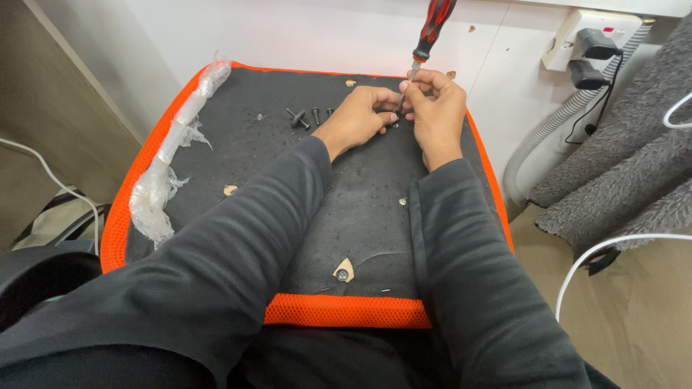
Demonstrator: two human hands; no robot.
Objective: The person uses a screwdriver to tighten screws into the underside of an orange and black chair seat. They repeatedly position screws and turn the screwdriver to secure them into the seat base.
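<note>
We have both hands at the far edge of an upturned seat pad [238, 180], a dark fabric-covered panel with an orange mesh border, lying flat in front of us. Our right hand [438, 108] pinches the shaft of a red-and-black screwdriver [430, 32] between fingertips and thumb, holding it nearly upright with the tip pointing down at the pad. Our left hand [358, 119] is curled beside it, fingers pressed around a small dark fastener at the tip; the fastener itself is mostly hidden, so we cannot tell how far it sits in.

Judging by what lies around, the work is partway. A few black bolts [306, 115] lie loose on the pad just left of our left hand, not yet fitted. One screw [342, 274] shows in a cut-out patch near the pad's near edge. A crumpled strip of clear plastic wrap [162, 173] lies along the pad's left border. A wall socket with plugs [591, 43] and a grey corrugated hose [548, 137] are to the right, well apart from the hands.
</note>
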